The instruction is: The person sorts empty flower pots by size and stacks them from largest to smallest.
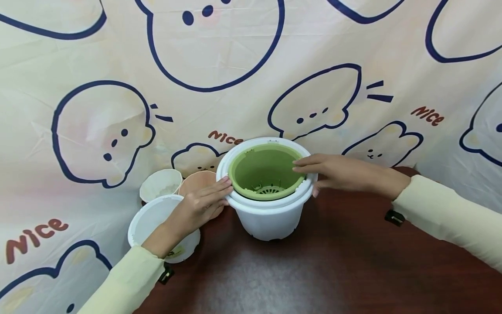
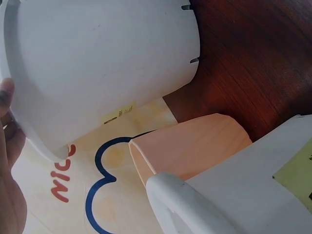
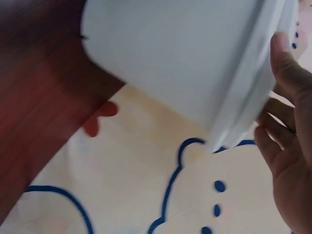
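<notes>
A white flowerpot stands upright on the table, its wide rim showing a doubled edge in the right wrist view. Nested inside is a green pot with a slotted bottom. My left hand touches the white rim at the left with fairly straight fingers. On the opposite side, my right hand lies at the rim, fingers extended over the green pot's edge and thumb low on the outside. The right wrist view shows that thumb against the white rim. In the left wrist view, the left hand is cut off by the frame.
Left of the nested pots stand another white pot with a yellowish label, a peach pot and a small whitish pot. A cartoon-printed cloth hangs behind the dark brown table.
</notes>
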Motion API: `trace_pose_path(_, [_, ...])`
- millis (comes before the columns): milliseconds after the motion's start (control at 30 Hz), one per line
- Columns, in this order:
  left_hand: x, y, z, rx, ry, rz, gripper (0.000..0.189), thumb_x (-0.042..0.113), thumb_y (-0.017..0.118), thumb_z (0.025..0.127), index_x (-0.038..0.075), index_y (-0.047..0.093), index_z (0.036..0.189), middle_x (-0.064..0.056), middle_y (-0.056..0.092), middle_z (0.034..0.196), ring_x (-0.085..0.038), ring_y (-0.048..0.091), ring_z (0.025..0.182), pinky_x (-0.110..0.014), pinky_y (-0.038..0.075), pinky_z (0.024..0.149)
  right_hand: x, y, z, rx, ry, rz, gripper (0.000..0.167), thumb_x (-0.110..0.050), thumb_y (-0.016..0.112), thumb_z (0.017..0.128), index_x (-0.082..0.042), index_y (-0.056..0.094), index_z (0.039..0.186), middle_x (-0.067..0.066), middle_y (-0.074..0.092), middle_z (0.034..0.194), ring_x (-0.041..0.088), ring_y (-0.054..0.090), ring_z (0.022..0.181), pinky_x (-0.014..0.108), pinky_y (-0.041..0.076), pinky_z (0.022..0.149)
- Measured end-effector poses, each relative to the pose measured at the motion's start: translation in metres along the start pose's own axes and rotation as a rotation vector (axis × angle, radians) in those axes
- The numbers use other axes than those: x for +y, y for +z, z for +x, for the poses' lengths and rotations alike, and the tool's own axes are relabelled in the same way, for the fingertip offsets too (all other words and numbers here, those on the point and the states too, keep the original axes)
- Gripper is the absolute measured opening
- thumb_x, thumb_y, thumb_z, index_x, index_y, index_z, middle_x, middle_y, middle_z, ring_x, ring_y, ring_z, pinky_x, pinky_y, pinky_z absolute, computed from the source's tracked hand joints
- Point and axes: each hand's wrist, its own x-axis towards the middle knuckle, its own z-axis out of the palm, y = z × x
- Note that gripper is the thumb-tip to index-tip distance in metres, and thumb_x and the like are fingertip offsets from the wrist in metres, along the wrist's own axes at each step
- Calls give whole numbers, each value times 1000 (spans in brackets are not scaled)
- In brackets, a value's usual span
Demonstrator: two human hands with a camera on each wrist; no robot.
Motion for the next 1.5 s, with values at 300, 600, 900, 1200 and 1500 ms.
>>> trace_pose_path(300, [2,0,0,-17,-16,-3,47,-4,84,77,-2,73,123,-18,72,126,-36,69,120,-24,49,107,25,22,-11,218,-144,-70,63,-25,81,84,-16,62,143,5,56,153,27,54,141,37,54,103])
trace_pose_path(600, [2,0,-2,-18,-22,-17,46,-4,83,79,-2,72,124,-19,71,127,-35,68,122,-22,46,109,40,34,-13,340,-365,-148,67,-18,84,82,-17,60,145,-1,60,149,20,57,138,10,37,111])
trace_pose_path(900, [2,0,-1,-38,-3,-6,49,-3,85,78,-2,72,125,-19,71,128,-35,67,123,-25,48,107,46,39,-14,400,-448,-225,69,-16,86,78,-14,62,142,0,61,148,19,57,139,13,34,115])
trace_pose_path(1200, [0,-16,11,-90,-6,34,41,-9,78,81,-3,73,121,-17,73,124,-31,71,118,-34,52,107,48,38,-18,411,-419,-219,66,-13,84,79,-12,63,141,-1,61,148,14,53,142,14,33,115])
trace_pose_path(1500, [13,-45,-26,-375,-622,182,19,17,57,105,5,70,98,-8,69,90,-24,68,87,-43,57,78,44,40,-13,425,-446,-133,70,-7,87,74,-10,64,139,0,61,147,15,55,140,15,39,112])
